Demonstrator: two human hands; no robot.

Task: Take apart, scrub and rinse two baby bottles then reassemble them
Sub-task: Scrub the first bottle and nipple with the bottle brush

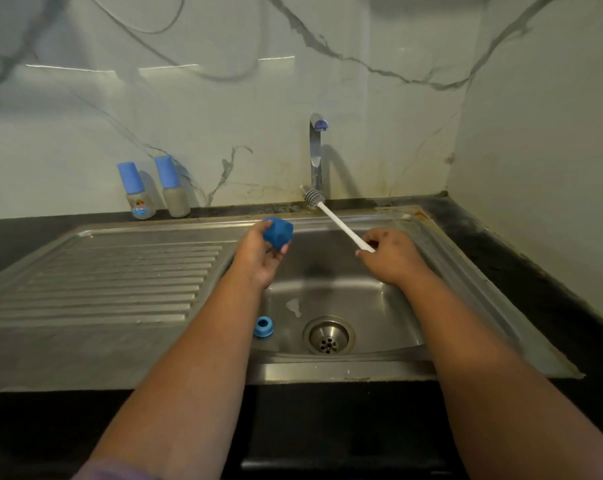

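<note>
Well beyond your left hand (262, 252), two baby bottles (154, 190) are standing capped against the wall, looking whole. That hand is gripping a blue cap (277, 232); below it, a blue screw ring (263, 326) is lying in the sink basin (390, 306). Your right hand (392, 256) is pinching the bottle brush (338, 221), bristles pointing toward the tap (315, 157). Judging by this, you are working on loose parts, but which bottle they belong to I cannot tell; no water is visibly running.

1. Dim, greenish light overall — the dark countertop (535, 271) near the bottom edge falls almost black.
2. Streaks of glare cross the marble wall (154, 109).
3. Wide-angle bending curves the sink (483, 271) edges — detail stays soft throughout.
</note>
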